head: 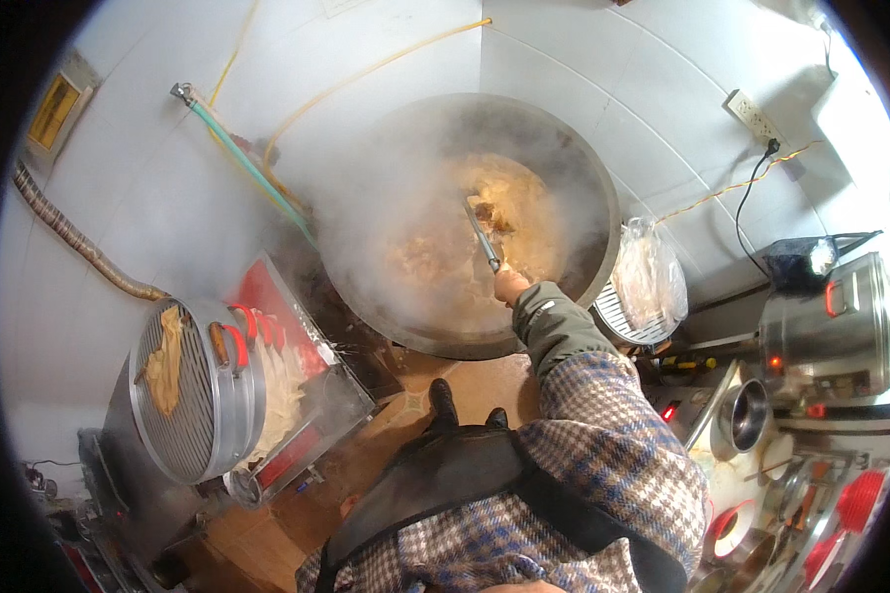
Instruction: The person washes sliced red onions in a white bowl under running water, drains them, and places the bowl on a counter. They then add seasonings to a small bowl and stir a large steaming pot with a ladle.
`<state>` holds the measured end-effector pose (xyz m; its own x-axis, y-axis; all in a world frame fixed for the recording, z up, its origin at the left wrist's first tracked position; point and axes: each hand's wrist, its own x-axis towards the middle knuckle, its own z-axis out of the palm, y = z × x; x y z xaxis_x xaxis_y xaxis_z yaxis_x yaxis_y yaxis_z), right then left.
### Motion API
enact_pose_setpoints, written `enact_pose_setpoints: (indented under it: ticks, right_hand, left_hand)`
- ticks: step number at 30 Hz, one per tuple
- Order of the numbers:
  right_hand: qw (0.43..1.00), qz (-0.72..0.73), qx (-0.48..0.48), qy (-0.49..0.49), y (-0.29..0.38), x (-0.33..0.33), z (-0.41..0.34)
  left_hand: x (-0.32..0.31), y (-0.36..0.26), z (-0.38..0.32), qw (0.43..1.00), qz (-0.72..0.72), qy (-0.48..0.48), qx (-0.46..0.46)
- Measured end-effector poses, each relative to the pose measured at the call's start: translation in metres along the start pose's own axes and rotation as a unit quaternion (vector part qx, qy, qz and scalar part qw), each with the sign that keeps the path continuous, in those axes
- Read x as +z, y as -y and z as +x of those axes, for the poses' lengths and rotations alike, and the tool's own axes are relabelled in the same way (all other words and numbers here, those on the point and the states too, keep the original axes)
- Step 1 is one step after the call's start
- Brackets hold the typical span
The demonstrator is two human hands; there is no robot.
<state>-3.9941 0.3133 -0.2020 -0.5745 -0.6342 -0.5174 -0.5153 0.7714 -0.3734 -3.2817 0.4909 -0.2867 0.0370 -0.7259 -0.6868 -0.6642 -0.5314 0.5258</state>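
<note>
A very large round wok [604,244] stands before me, full of steaming brown liquid with pale and dark pieces of food in it. My right hand [512,285], reaching over the near rim, is closed round the end of a long metal utensil [482,236]. The far end of that utensil reaches the food near the middle of the wok; steam and liquid hide its exact shape. A small patch of skin at the left edge of my dark apron may be part of my left hand, but it is too little to tell.
Stacked metal steamer trays [174,400] with red handles stand at the left. A green hose [252,167] runs down to the wok's left rim. Right of the wok, a plastic bag [645,278] lies on a slatted tray. Further right are a large steel pot [823,333] and a metal bowl [747,415].
</note>
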Motion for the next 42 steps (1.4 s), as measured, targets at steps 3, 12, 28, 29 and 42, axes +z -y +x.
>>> enact_pose_setpoints:
  ticks: [3, 12, 28, 29, 42]
  right_hand:
    - [0.998, -0.014, 0.014, 0.057, -0.007, -0.021, -0.023]
    - [0.913, -0.322, -0.008, 0.251, -0.014, -0.066, -0.081]
    - [0.983, -0.061, -0.107, 0.134, -0.076, -0.103, -0.138]
    - [0.988, -0.007, -0.109, 0.106, -0.078, -0.104, -0.148]
    - [0.994, 0.067, -0.069, 0.056, 0.056, -0.03, -0.048]
  left_hand:
    - [0.012, 0.005, 0.008, 1.0, -0.029, 0.009, 0.007]
    - [0.035, -0.096, -0.005, 0.96, -0.272, 0.043, 0.045]
    - [0.051, 0.027, 0.025, 0.996, -0.056, 0.043, 0.055]
    - [0.049, 0.026, 0.025, 0.996, -0.059, 0.043, 0.053]
    - [0.021, -0.089, 0.018, 0.965, -0.241, 0.088, 0.051]
